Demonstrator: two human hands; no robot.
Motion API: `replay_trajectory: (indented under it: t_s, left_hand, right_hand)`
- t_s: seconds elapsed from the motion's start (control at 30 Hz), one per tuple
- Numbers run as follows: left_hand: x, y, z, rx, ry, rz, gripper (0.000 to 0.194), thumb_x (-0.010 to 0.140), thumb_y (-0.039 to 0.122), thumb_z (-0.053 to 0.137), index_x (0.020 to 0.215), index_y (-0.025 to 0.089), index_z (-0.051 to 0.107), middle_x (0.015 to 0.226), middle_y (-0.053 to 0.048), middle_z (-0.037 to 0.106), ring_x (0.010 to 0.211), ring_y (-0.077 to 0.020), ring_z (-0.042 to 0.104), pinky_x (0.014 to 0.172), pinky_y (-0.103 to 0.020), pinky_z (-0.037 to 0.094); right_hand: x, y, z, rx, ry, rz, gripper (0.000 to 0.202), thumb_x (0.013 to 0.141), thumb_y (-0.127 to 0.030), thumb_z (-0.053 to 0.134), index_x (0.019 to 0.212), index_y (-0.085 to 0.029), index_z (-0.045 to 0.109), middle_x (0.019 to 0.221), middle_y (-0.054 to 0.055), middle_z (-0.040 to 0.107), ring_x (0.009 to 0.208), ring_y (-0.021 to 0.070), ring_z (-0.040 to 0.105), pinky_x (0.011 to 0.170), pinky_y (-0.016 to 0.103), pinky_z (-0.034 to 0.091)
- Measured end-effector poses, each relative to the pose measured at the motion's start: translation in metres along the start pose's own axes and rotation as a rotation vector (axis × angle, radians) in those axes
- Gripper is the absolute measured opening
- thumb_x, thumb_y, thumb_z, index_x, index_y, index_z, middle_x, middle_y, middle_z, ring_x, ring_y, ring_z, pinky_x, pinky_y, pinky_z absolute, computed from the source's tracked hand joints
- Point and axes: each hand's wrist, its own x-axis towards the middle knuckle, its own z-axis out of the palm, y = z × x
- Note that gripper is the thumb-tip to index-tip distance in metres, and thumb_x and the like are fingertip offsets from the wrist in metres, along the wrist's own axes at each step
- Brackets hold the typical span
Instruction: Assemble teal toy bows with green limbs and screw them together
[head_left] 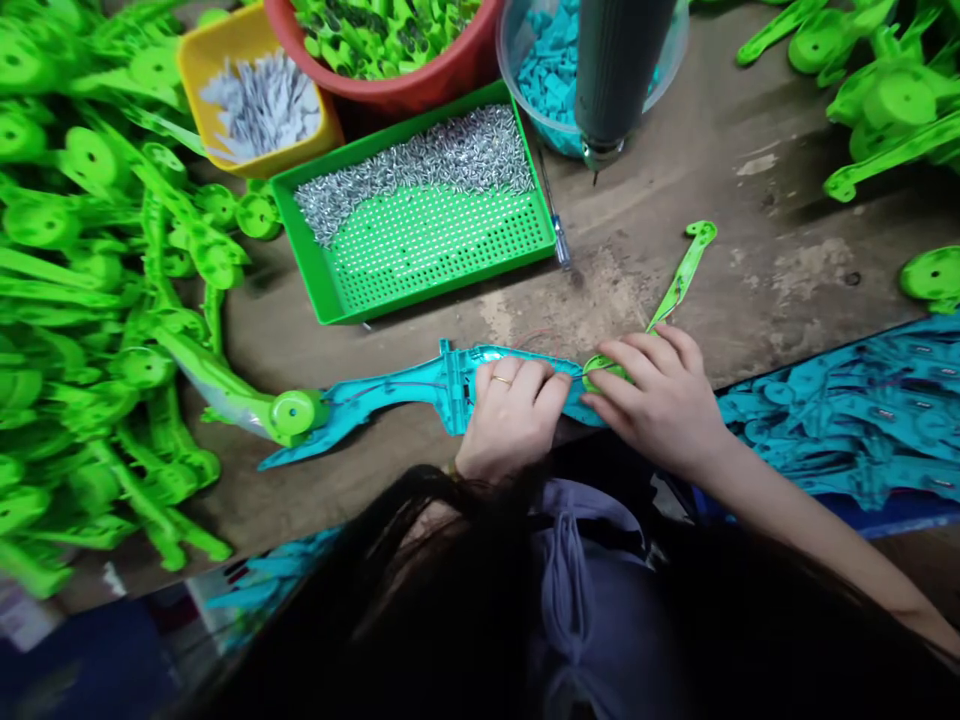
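A blue plastic toy bow body (390, 388) lies across the table with thin wires along it. At its left end sits a green arm piece with a round hub (294, 412). My left hand (510, 415), a ring on one finger, is closed over the middle of the blue body, hiding part of it. At the right end, my right hand (660, 395) has its fingers curled on a second green arm piece (684, 272), where its round end meets the blue body. That arm points up and away, with a wire along it. My right fingertips partly cover the joint.
A green basket (435, 290) holds small screws. Behind stand a yellow bin (196, 85), a red tub (390, 98) and a clear tub (517, 70) of blue parts. A screwdriver (596, 100) hangs point-down. Green arms (97, 260) pile left; blue bodies (847, 410) lie right.
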Motion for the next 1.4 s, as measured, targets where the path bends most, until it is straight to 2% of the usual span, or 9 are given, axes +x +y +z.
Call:
replay_trajectory:
  t_s: [0.1, 0.2, 0.47, 0.63, 0.73, 0.87, 1.0, 1.17, 1.4]
  left_hand:
    - [-0.004, -0.004, -0.003, 0.024, 0.01, -0.016, 0.022, 0.093, 0.019, 0.043, 0.096, 0.018, 0.066, 0.087, -0.008, 0.064, 0.077, -0.0214, 0.051, 0.073, -0.037, 0.035]
    - [-0.002, -0.008, -0.005, 0.039, -0.011, 0.026, 0.026, 0.093, 0.016, 0.04, 0.095, 0.017, 0.066, 0.088, -0.008, 0.063, 0.079, -0.0211, 0.051, 0.074, -0.036, 0.037]
    - [0.014, -0.025, -0.01, -0.104, -0.294, 0.078, 0.029, 0.092, 0.014, 0.038, 0.097, 0.016, 0.067, 0.089, -0.009, 0.057, 0.083, -0.0218, 0.05, 0.074, -0.036, 0.038]
    - [0.025, -0.035, -0.017, -0.188, -0.438, 0.094, 0.03, 0.091, 0.012, 0.039, 0.102, 0.017, 0.067, 0.093, -0.008, 0.06, 0.085, -0.0202, 0.053, 0.075, -0.034, 0.041]
    - [0.028, -0.038, -0.02, -0.199, -0.487, 0.113, 0.03, 0.09, 0.012, 0.039, 0.101, 0.017, 0.067, 0.093, -0.007, 0.059, 0.085, -0.0199, 0.053, 0.077, -0.033, 0.042]
    - [0.026, -0.039, -0.022, -0.186, -0.48, 0.152, 0.031, 0.091, 0.012, 0.037, 0.101, 0.015, 0.067, 0.093, -0.008, 0.058, 0.084, -0.02, 0.052, 0.076, -0.033, 0.043]
    - [0.023, -0.043, -0.021, -0.208, -0.426, 0.161, 0.033, 0.091, 0.01, 0.036, 0.104, 0.016, 0.066, 0.093, -0.008, 0.057, 0.086, -0.0194, 0.052, 0.077, -0.031, 0.044]
    - [0.022, -0.045, -0.016, -0.182, -0.433, 0.197, 0.028, 0.092, 0.014, 0.04, 0.098, 0.017, 0.067, 0.092, -0.007, 0.056, 0.084, -0.0194, 0.051, 0.078, -0.032, 0.044]
    - [0.025, -0.042, -0.013, -0.147, -0.43, 0.204, 0.03, 0.092, 0.013, 0.038, 0.094, 0.014, 0.067, 0.096, -0.009, 0.057, 0.089, -0.0212, 0.051, 0.082, -0.035, 0.045]
  right_hand:
    - [0.0, 0.0, -0.002, -0.007, -0.018, -0.007, 0.027, 0.09, -0.044, 0.055, 0.094, -0.02, 0.067, 0.115, 0.006, 0.066, 0.105, 0.0227, 0.052, 0.104, 0.043, 0.029]
    - [0.001, -0.002, -0.003, -0.016, -0.035, 0.003, 0.025, 0.091, -0.041, 0.054, 0.093, -0.02, 0.067, 0.114, 0.006, 0.066, 0.105, 0.0229, 0.053, 0.104, 0.044, 0.029]
    - [0.008, -0.013, 0.003, 0.088, -0.035, -0.021, 0.022, 0.093, -0.026, 0.049, 0.107, -0.017, 0.064, 0.12, 0.007, 0.064, 0.108, 0.0217, 0.053, 0.106, 0.043, 0.028]
    - [0.008, -0.01, 0.014, 0.171, -0.024, -0.018, 0.021, 0.095, -0.029, 0.048, 0.099, -0.02, 0.067, 0.118, 0.005, 0.065, 0.108, 0.02, 0.053, 0.106, 0.042, 0.029]
    - [0.007, -0.008, 0.016, 0.196, -0.041, -0.011, 0.026, 0.095, -0.037, 0.048, 0.099, -0.021, 0.067, 0.117, 0.006, 0.064, 0.108, 0.0202, 0.054, 0.106, 0.043, 0.029]
    - [0.005, -0.008, 0.016, 0.176, -0.052, -0.042, 0.033, 0.091, -0.045, 0.053, 0.105, -0.018, 0.066, 0.116, 0.009, 0.064, 0.109, 0.0231, 0.053, 0.106, 0.045, 0.03]
    - [0.004, -0.008, 0.016, 0.164, -0.024, -0.066, 0.037, 0.09, -0.047, 0.054, 0.109, -0.017, 0.065, 0.115, 0.008, 0.066, 0.108, 0.0238, 0.053, 0.106, 0.045, 0.031]
    - [0.004, -0.008, 0.017, 0.146, 0.0, -0.075, 0.032, 0.091, -0.045, 0.052, 0.103, -0.019, 0.067, 0.112, 0.007, 0.067, 0.107, 0.0237, 0.054, 0.106, 0.046, 0.031]
    - [0.006, -0.007, 0.013, 0.137, -0.06, -0.079, 0.038, 0.09, -0.05, 0.052, 0.105, -0.018, 0.066, 0.115, 0.008, 0.066, 0.109, 0.0251, 0.053, 0.107, 0.048, 0.03]
